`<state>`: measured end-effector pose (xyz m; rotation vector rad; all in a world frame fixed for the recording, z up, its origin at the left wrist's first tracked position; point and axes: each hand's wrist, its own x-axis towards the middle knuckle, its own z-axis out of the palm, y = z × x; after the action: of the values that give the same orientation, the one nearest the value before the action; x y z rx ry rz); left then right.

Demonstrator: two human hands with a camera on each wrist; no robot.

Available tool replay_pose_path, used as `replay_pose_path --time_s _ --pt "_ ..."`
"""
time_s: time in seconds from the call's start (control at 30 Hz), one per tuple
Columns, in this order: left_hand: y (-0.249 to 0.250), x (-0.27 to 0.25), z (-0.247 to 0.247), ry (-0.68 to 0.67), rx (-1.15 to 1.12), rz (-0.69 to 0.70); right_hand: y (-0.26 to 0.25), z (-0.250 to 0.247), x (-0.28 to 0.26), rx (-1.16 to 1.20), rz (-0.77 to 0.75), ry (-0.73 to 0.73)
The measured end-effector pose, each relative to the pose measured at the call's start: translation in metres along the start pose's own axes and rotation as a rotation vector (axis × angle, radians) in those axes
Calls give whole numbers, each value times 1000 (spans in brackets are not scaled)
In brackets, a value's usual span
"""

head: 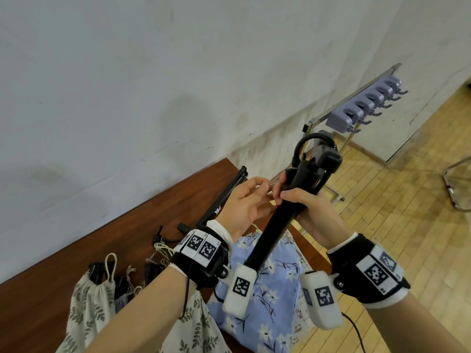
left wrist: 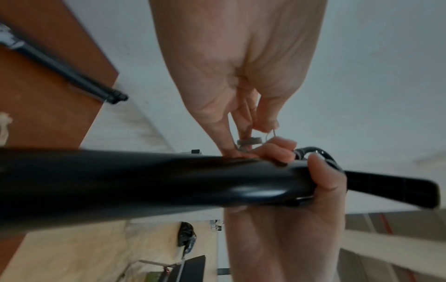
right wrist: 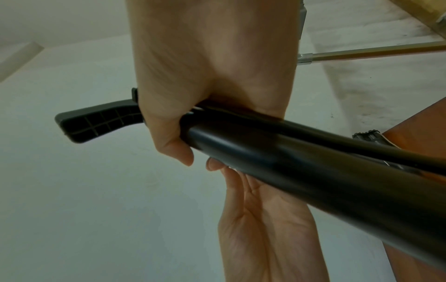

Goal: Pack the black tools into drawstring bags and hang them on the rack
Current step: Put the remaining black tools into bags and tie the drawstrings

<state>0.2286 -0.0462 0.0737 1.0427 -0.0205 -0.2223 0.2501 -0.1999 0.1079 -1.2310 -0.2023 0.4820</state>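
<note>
A long black pump-like tool [head: 277, 220] [left wrist: 156, 177] [right wrist: 301, 158] stands tilted above a blue floral drawstring bag [head: 270, 296], its lower end hidden behind my wrist cameras. My right hand [head: 303, 200] [right wrist: 183, 150] grips the tool's tube just under its head. Beside the tube, my left hand [head: 265, 189] [left wrist: 263, 131] pinches a thin pale tie [head: 274, 184] [left wrist: 273, 133] at the tool's upper part. The rack [head: 367, 105], with lilac hooks, stands by the wall at the far right.
A second black folded tool [head: 221, 200] lies on the brown table [head: 107, 240] near the wall. A leaf-print bag [head: 86, 301] with a black tool in it lies at the front left, loose cords and small black parts [head: 160, 248] beside it. Wooden floor on the right.
</note>
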Motion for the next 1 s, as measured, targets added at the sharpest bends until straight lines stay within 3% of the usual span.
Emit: replay_pose_path --time_s 0.23,0.43,0.77,1.0 --pt "0 4 -5 -21 -141 -23 -3 2 2 -106 -25 -15" --pt "2 8 -8 3 -50 -33 4 -2 7 -166 -49 28" --pt "-8 13 -4 214 100 -67 27 -3 11 -130 -10 126" --pt "-10 13 -16 190 124 -106 21 2 9 -212 50 77"
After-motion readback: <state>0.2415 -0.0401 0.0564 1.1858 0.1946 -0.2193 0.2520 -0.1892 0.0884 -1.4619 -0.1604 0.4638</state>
